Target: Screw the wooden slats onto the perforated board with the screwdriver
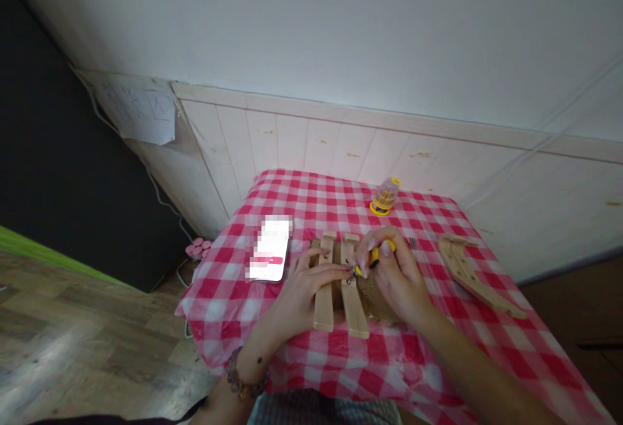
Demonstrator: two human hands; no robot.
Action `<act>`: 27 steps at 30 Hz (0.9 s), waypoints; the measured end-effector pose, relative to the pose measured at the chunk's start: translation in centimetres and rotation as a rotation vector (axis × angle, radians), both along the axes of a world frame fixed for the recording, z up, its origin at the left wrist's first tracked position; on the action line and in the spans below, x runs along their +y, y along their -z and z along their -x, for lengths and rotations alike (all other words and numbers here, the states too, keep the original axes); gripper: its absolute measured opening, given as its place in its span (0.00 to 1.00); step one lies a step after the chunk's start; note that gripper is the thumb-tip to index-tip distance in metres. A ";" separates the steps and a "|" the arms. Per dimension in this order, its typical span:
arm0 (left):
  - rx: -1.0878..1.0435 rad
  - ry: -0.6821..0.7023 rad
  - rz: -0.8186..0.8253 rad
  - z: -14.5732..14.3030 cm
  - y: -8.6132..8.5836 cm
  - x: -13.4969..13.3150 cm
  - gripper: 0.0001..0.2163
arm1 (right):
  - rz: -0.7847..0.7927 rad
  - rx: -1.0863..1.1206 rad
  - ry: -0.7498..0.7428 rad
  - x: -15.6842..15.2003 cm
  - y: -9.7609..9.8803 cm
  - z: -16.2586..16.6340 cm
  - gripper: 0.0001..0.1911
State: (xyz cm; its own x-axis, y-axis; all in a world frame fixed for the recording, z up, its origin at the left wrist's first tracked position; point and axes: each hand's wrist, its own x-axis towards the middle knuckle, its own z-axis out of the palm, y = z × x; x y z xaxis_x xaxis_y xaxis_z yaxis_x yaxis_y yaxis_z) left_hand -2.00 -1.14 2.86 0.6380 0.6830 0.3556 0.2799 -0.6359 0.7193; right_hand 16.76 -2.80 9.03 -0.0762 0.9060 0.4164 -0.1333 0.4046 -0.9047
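My right hand is closed round a yellow-and-black screwdriver, its tip end at the right one of two pale wooden slats. My left hand lies with fingers stretched across the left slat, the fingertips reaching the right slat near the screwdriver tip. Dark holes or screws show in both slats. The slats lie crosswise on a darker brown wooden piece, partly hidden by my hands. Whether my left fingertips pinch a small screw cannot be made out.
A phone with a lit screen lies left of my hands. A clear, yellow-based bit holder stands at the back. A curved wooden piece with holes rests on the right. The red-checked tablecloth meets a panelled wall.
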 end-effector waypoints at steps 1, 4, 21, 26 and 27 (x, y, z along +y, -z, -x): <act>0.001 0.004 -0.003 0.0 0.0 0.0 0.27 | 0.027 0.060 -0.038 0.0 0.0 0.1 0.15; 0.021 0.012 0.009 0.0 0.0 0.1 0.27 | 0.113 0.112 -0.115 -0.2 -0.3 -0.1 0.19; -0.017 0.004 -0.005 0.0 0.0 0.1 0.26 | 0.032 -0.111 -0.141 -0.1 -0.4 -1.7 0.09; -0.002 0.012 0.001 0.1 0.1 0.1 0.26 | 0.113 0.144 -0.096 0.2 0.6 -0.3 0.11; -0.006 0.013 0.000 0.1 0.1 0.1 0.26 | 0.135 0.181 -0.118 0.3 0.6 -0.2 0.13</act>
